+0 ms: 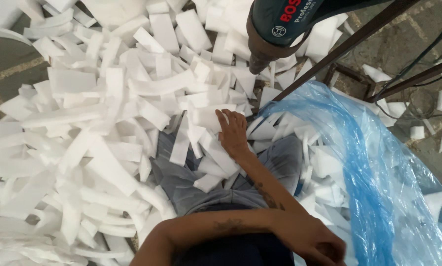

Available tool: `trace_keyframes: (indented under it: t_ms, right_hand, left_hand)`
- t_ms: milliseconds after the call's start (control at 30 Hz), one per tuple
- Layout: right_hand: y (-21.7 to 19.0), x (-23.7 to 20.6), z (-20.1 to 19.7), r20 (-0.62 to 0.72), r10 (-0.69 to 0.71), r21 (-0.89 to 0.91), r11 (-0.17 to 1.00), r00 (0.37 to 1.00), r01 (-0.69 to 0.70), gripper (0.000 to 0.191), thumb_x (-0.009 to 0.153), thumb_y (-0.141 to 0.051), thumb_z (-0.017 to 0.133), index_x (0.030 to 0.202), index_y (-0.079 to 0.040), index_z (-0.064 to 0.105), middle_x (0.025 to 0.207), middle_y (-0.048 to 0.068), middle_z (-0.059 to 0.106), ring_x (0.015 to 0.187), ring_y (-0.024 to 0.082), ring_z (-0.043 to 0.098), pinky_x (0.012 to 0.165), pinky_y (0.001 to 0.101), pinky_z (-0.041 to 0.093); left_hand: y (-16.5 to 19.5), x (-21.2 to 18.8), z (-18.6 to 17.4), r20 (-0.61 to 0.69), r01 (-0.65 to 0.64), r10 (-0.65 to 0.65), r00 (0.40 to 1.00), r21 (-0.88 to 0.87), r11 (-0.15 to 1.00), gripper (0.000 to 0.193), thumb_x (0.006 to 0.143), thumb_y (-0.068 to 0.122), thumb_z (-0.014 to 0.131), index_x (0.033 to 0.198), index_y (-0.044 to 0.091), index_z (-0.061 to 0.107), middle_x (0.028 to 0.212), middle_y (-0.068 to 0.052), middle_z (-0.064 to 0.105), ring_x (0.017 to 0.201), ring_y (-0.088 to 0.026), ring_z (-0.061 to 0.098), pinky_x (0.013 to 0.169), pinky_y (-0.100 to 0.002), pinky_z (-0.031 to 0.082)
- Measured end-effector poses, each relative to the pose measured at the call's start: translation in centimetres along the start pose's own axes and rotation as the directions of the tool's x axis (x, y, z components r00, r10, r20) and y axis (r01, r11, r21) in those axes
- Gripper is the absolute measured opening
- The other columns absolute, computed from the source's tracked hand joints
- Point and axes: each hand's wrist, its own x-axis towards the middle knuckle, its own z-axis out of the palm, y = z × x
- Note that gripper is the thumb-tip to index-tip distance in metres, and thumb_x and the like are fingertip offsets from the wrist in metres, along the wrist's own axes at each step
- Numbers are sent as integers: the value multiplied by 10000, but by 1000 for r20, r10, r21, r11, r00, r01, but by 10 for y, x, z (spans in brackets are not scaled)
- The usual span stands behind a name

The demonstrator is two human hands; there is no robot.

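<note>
head view: right hand (233, 132) lies flat, fingers spread, on white foam offcuts (107, 123) heaped over the lap. left hand (312, 241) at blue plastic bag (374, 162) edge; grip unclear.

The person's two arms are bare, with no sleeves reaching the forearms, no gloves and no watch or ring that can be seen. On the forearm behind the right hand (234, 134) there is a dark tattoo, a small drawing with lines whose shape is too blurred to read, and a second dark tattoo lies along the forearm behind the left hand (313, 242). Below the right hand the legs are covered by grey-blue cloth trousers (191, 189) with soft folds, and nearer the body is a dark garment.
</note>
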Motion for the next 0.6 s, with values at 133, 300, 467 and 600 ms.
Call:
trace_keyframes:
  t_ms: [133, 300, 467, 600]
  right_hand:
    - [11, -16, -9, 60, 13, 112, 994, 998, -20, 779, 731, -94, 782, 1461, -100, 512, 1416, 164, 514, 1298, 373, 452, 1127, 531, 323]
    - [38, -40, -39, 263, 264, 492, 791, 928, -364, 765, 802, -226, 843, 1456, -90, 471, 1431, 182, 495, 1321, 401, 463, 1095, 516, 383]
    - [32, -76, -77, 44, 276, 382, 883, 960, -271, 708, 747, -138, 798, 1404, -105, 535, 1438, 173, 512, 1353, 414, 439, 1105, 509, 400]
    - [9, -96, -88, -181, -211, 45, 974, 961, 222, 635, 695, -154, 837, 1275, -241, 596, 1455, 140, 441, 1362, 373, 431, 1189, 596, 332]
  left_hand:
    - [13, -66, -19, -203, -48, 27, 979, -102, 994, 313, 1013, 307, 699, 1240, 93, 699, 1140, -63, 758, 1043, -158, 729, 913, -287, 589]
    - [-1, -166, -54, -610, 563, -547, 573, -193, 804, 312, 954, 316, 667, 1093, 50, 751, 1010, -126, 766, 898, -227, 719, 812, -358, 561]
    - [-14, -233, -63, -629, -87, -750, 204, -775, 626, 508, 986, 485, 466, 1139, 64, 706, 1081, -100, 759, 969, -197, 707, 854, -361, 547]
    - [-10, -239, -82, -827, -260, -561, 44, -552, 792, 495, 995, 435, 531, 1198, 15, 697, 1129, -93, 743, 1031, -184, 682, 920, -358, 523]
